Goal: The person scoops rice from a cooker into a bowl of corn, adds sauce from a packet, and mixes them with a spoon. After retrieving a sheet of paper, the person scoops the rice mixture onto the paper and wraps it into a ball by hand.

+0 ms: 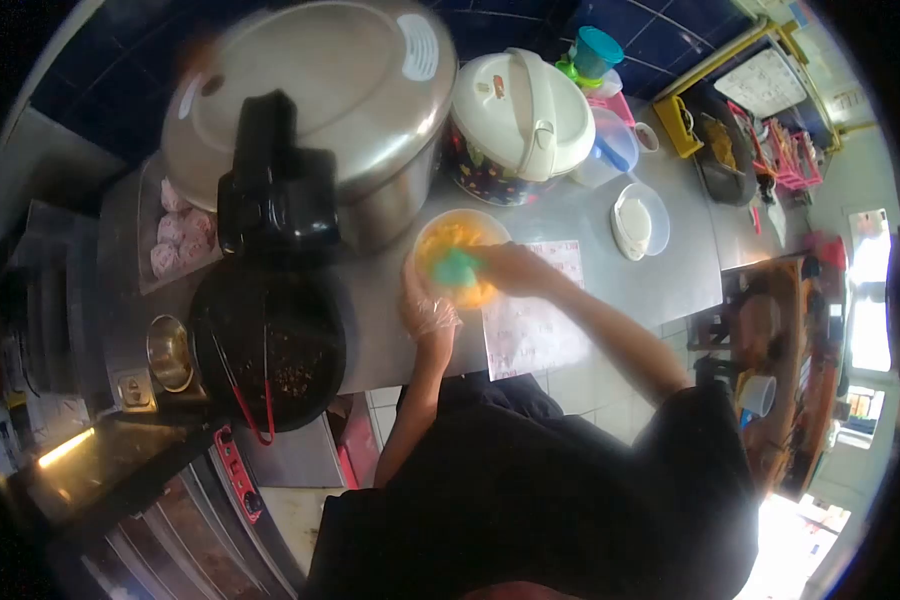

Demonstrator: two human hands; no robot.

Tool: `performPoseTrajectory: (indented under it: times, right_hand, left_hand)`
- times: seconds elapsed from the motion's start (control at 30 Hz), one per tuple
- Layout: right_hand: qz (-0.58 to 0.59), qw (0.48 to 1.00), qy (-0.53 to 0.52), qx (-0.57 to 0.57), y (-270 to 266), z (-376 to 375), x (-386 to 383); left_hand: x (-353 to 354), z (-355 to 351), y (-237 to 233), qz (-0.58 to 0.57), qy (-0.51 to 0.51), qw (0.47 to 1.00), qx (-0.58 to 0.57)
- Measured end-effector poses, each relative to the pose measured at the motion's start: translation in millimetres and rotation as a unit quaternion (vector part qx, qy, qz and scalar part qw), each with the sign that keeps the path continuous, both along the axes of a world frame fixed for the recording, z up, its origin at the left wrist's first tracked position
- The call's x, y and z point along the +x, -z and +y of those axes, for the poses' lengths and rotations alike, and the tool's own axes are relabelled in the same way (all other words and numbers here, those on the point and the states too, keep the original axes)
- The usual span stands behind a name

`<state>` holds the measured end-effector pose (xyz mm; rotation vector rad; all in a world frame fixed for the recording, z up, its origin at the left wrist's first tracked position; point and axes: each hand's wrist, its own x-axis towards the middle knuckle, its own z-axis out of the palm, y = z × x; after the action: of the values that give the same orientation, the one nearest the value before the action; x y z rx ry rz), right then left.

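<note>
A round tub [418, 236] of orange-yellow food stands on the steel counter in front of me. My left hand [430, 308], in a clear plastic glove, is wrapped round the tub's near left side. Closed on a green utensil [455, 268], my right hand [510, 269] is at the tub's right side; the utensil's end is blurred over the food. Under my right forearm lies a printed paper sheet [535, 335], partly hidden by the arm and the tub.
A large steel pot [380, 190] and a white-lidded cooker [520, 110] stand behind. At left are a black pan [270, 350] with red tongs [247, 405], a metal bowl [170, 353] and a tray of wrapped pink items [182, 235]. A clear container [655, 220] sits at right.
</note>
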<state>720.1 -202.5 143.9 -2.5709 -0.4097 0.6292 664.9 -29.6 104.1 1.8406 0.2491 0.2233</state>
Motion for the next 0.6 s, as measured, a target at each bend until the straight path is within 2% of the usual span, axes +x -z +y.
performPoseTrajectory:
  times: [0.03, 0.1, 0.13, 0.2, 0.23, 0.3, 0.37, 0.43, 0.53, 0.6]
  right_hand:
    - [0.018, 1.000, 0.010, 0.007, -2, -18, 2]
    - [-0.050, 0.996, 0.023, -0.066, -34, -23, 2]
    - [-0.052, 0.996, 0.022, -0.069, -54, -22, 0]
    - [-0.019, 0.986, 0.060, -0.152, -94, -11, -4]
    - [-0.046, 0.981, 0.020, -0.188, -71, -11, -6]
    - [0.003, 0.988, -0.049, -0.149, -13, -3, -10]
    - [-0.001, 0.987, -0.024, -0.160, 10, 18, -13]
    - [-0.012, 0.984, -0.007, -0.177, 14, 21, -12]
    - [-0.140, 0.973, 0.012, -0.182, -16, 26, -22]
    - [-0.230, 0.953, -0.006, -0.198, -28, 21, -16]
  left_hand:
    - [6, -3, 0, -0.009, -0.002, 1.000, 0.024]
    - [7, -4, -6, -0.001, 0.001, 1.000, 0.004]
    - [5, -4, -8, 0.014, 0.001, 1.000, -0.012]
    - [9, -7, 12, 0.030, -0.009, 1.000, -0.003]
    - [11, -8, 23, 0.047, -0.019, 0.999, 0.006]
    - [12, -6, -3, 0.041, 0.013, 0.999, -0.014]
    - [7, -4, -16, 0.037, 0.045, 0.998, -0.031]
    - [6, -8, -19, 0.007, 0.011, 1.000, -0.021]
    - [10, -2, -11, 0.063, 0.032, 0.997, 0.032]
    - [11, -2, -17, 0.016, 0.036, 0.999, 0.011]
